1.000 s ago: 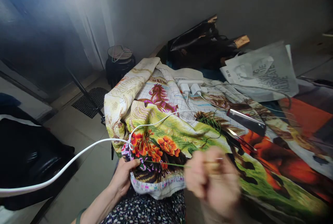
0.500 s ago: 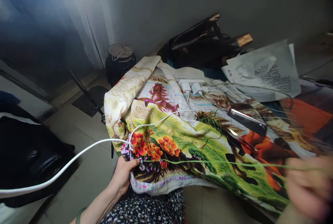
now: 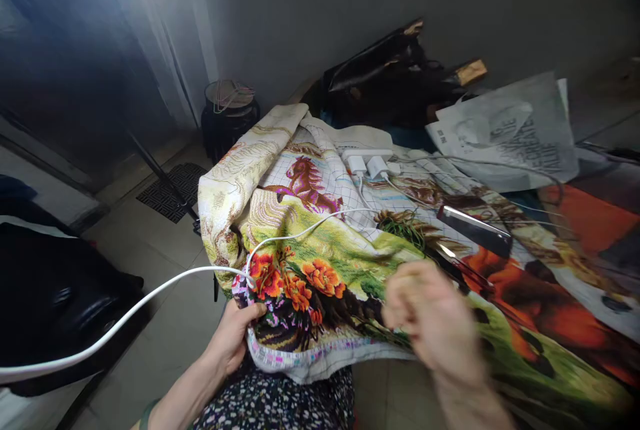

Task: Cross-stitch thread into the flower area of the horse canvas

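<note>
A: Where's the cloth (image 3: 320, 283)?
B: Draped over the lap and the surface. The left hand (image 3: 233, 340) has its edge pinched, thumb on top by the orange flowers (image 3: 300, 283), fingers under the hem.
A: And the right hand (image 3: 430, 323)?
B: Just right of that grip, over the cloth, fingers curled together. It's blurred, so whether it holds a needle or thread I cannot tell.
A: Risks?
B: A white cable (image 3: 150, 297) crosses the cloth just above the left grip. I'd judge a pass of the right hand could snag it and drag the chargers (image 3: 367, 165) beyond. Loose green threads (image 3: 407, 227) and scissors (image 3: 460, 270) lie just past the right hand; a sweep there could tangle or nick.
</note>
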Demonstrator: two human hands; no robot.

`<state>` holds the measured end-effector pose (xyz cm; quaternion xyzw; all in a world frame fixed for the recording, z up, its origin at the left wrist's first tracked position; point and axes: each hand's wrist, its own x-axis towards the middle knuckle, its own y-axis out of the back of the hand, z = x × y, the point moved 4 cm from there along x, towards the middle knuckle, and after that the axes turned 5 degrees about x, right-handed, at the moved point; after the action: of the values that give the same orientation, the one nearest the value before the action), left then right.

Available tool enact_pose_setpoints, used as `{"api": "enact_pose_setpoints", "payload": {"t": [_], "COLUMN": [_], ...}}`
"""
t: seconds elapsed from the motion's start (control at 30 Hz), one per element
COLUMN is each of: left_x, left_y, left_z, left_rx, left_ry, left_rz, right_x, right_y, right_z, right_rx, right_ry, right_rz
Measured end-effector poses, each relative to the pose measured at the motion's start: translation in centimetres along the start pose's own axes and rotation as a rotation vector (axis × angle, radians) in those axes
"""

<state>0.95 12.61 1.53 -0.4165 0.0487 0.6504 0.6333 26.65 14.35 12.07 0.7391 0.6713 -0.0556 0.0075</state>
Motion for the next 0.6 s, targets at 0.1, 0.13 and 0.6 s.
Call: {"api": "enact_pose_setpoints", "payload": {"t": [0.1,0.13,0.6], "left_x": [-0.1,-0.1,0.0], "left_y": [-0.1,-0.1,0.1], "left_z": [-0.1,-0.1,-0.3], "left_rx": [-0.016,-0.016,-0.004], "left_ry": [0.014,0.013,-0.006], "left_rz": [0.004,0.008,0.033], "right_x": [-0.9,-1.2,-1.3], "right_y": [-6.2,-7.9,-10.9], "right_z": [4.5,5.5,8.3], "right_rx": [-0.223,-0.309,-0.548], "right_ry": [-0.090,-0.060,0.080], "right_rz": [-0.222,-0.281,-0.332]}}
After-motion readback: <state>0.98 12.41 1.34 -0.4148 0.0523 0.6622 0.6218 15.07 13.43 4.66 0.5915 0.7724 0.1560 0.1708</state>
